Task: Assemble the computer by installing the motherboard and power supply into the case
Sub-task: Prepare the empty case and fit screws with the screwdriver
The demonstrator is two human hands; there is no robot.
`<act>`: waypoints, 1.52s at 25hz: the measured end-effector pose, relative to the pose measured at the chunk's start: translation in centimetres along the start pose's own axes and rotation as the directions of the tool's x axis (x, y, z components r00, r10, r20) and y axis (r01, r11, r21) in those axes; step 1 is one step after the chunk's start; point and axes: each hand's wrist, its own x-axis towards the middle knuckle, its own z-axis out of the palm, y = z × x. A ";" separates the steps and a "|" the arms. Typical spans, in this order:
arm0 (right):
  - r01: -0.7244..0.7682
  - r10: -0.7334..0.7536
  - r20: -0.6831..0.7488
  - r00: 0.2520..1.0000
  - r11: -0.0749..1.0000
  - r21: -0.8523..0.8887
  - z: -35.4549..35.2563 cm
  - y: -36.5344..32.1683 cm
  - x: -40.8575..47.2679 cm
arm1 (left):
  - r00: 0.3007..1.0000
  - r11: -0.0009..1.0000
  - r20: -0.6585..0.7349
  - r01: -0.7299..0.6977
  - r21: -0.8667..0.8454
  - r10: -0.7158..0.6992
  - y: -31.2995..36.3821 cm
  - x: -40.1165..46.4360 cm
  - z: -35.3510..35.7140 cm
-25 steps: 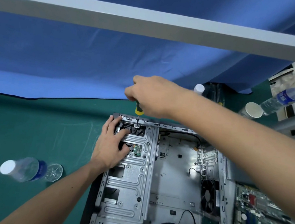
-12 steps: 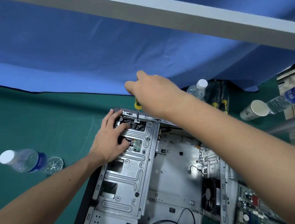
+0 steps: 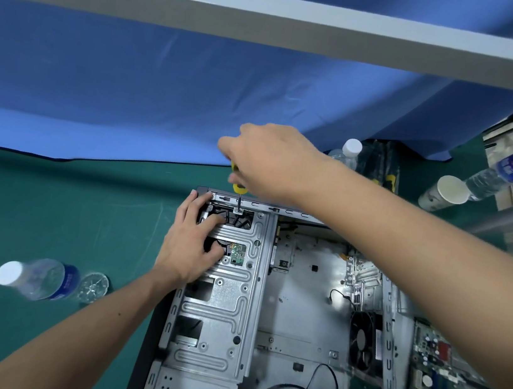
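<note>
Green matting covers the table (image 3: 48,214), with a blue cloth (image 3: 130,94) hung behind it. On the mat lies the open computer case (image 3: 299,299), its silver drive cage (image 3: 220,304) filling the left half and a black fan (image 3: 363,341) set in its right wall. Just outside that wall, at the lower right edge, the motherboard (image 3: 439,385) lies on the mat — apart from both hands, under the right forearm. The left hand (image 3: 190,244) rests on the far end of the cage, fingers spread and bent, their tips dipping into its cut-outs. The right hand (image 3: 270,160) hovers over the case's far rim, clamped round a yellow-handled screwdriver (image 3: 237,191) whose shaft stands upright — its tip meets a small tab at the cage's far edge, just beside the left fingertips. A water bottle (image 3: 36,277) lies left of the case; another bottle (image 3: 346,154) and a paper cup (image 3: 445,192) stand beyond it.
</note>
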 end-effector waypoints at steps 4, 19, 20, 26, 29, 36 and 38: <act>-0.056 0.054 -0.029 0.998 0.995 -0.086 0.4 -0.6 1.0 | 1.000 1.000 -0.002 -0.001 -0.007 0.001 -0.1 -0.1 0.1; -0.059 0.060 -0.010 0.998 0.995 0.079 1.6 -0.1 0.8 | 1.000 1.000 0.000 0.006 -0.013 -0.006 0.1 -0.1 -0.2; -0.047 0.044 0.027 0.999 0.994 0.102 1.4 0.3 0.9 | 1.000 1.000 -0.003 0.006 -0.014 -0.007 0.1 -0.1 -0.2; -0.003 0.000 0.057 0.998 0.999 0.052 1.1 0.5 0.5 | 1.000 1.000 -0.009 0.009 -0.013 -0.010 0.2 -0.2 -0.1; -0.024 0.024 0.015 1.000 0.999 0.045 1.2 -0.6 1.0 | 1.000 1.000 0.000 0.018 -0.001 -0.018 0.2 -0.2 -0.2; 0.002 -0.006 0.076 0.997 0.999 0.052 0.8 -0.3 0.4 | 1.000 1.000 0.013 0.028 0.004 -0.028 0.1 -0.2 -0.3; 0.003 -0.004 0.041 0.999 1.000 0.025 0.8 -0.3 0.1 | 1.000 1.000 0.010 0.024 0.008 -0.024 0.2 -0.2 -0.1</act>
